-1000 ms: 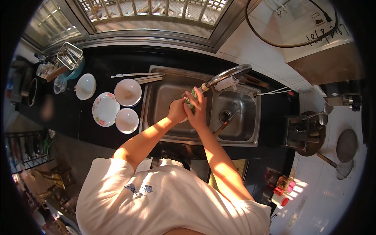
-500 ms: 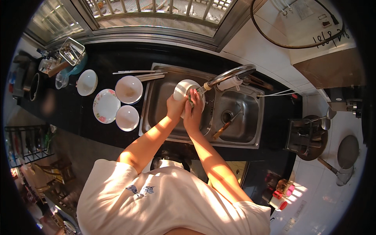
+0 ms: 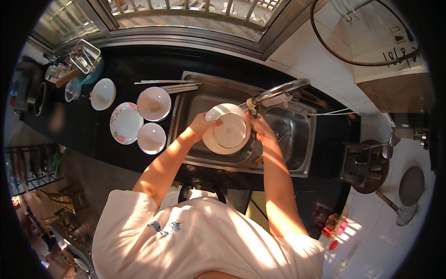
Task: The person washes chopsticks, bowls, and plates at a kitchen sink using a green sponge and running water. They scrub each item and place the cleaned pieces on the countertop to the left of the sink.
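A white plate is tilted over the left basin with its underside and foot ring facing up. My left hand grips its left rim, the thumb lying on the underside and the fingers hidden beneath. At the right rim is my right hand, closed around a small green scrubbing pad that mostly hides in the fingers. The curved metal faucet ends just above the plate's upper right edge, where water seems to run out. Under the plate lies the steel double sink.
On the black counter left of the sink stand two bowls, a flowered plate, another white bowl and chopsticks. A utensil basket sits far left. A dark rack with a ladle stands at the right.
The plate has turned from steeply tilted to underside up and come slightly nearer. My right hand has moved from its face to the right rim; the left hand has shifted left.
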The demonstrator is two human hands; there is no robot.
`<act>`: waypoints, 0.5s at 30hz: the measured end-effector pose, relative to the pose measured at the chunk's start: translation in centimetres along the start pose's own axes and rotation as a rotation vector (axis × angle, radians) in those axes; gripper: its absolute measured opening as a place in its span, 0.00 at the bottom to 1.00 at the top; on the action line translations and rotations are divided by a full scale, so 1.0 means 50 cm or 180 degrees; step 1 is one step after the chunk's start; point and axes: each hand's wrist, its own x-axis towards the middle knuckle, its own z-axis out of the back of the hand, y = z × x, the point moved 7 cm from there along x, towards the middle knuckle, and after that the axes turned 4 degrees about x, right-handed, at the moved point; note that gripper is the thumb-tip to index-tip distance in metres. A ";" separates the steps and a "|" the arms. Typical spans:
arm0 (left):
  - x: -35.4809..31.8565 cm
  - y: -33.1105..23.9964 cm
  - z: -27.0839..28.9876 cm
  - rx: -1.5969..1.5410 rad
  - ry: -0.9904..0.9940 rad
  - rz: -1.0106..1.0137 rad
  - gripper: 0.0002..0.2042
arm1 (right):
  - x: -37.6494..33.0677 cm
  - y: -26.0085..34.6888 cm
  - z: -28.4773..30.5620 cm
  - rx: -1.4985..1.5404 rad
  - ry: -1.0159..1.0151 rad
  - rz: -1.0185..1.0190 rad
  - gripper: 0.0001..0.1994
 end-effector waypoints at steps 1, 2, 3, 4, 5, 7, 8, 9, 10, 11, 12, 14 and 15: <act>0.004 -0.013 -0.004 0.0094 -0.0015 0.0012 0.19 | -0.012 -0.004 0.003 0.0108 0.0047 -0.0032 0.28; 0.018 -0.019 -0.002 0.0271 -0.0101 -0.0072 0.18 | -0.023 -0.008 0.005 0.0206 0.0100 -0.0065 0.28; 0.034 -0.024 -0.001 0.0449 -0.0187 -0.0155 0.18 | -0.030 -0.007 0.005 0.0534 -0.0005 0.0069 0.27; 0.049 -0.027 -0.002 0.0626 -0.0274 -0.0238 0.18 | -0.037 -0.008 0.004 0.0861 -0.0110 0.0204 0.26; 0.077 -0.019 -0.002 0.0768 -0.0562 -0.0378 0.15 | -0.038 -0.018 0.005 0.1531 -0.0091 0.0412 0.23; 0.097 -0.022 -0.006 0.1126 -0.1246 -0.0849 0.13 | -0.032 -0.046 0.007 0.1575 -0.0323 0.0643 0.21; 0.100 -0.020 -0.010 0.1292 -0.1603 -0.1063 0.13 | -0.034 -0.056 0.003 0.1584 -0.0433 0.0743 0.21; 0.100 -0.032 -0.032 0.1718 -0.1708 -0.1645 0.12 | -0.050 -0.044 -0.011 0.1630 -0.0537 0.0913 0.18; 0.095 -0.039 -0.057 0.2146 -0.1809 -0.2226 0.12 | -0.055 -0.047 -0.016 0.1454 -0.0623 0.0978 0.17; 0.085 -0.044 -0.088 0.2581 -0.1892 -0.2810 0.12 | -0.062 -0.048 -0.016 0.1284 -0.0713 0.1048 0.16; 0.065 -0.061 -0.127 0.3027 -0.1942 -0.3404 0.13 | -0.068 -0.049 -0.014 0.1131 -0.0816 0.1126 0.16; 0.043 -0.075 -0.166 0.2322 -0.1440 -0.3357 0.11 | -0.063 -0.071 0.003 0.0754 -0.0858 0.1273 0.15; 0.027 -0.086 -0.192 0.2625 -0.1215 -0.3849 0.07 | -0.064 -0.072 0.007 0.0504 -0.0790 0.1382 0.15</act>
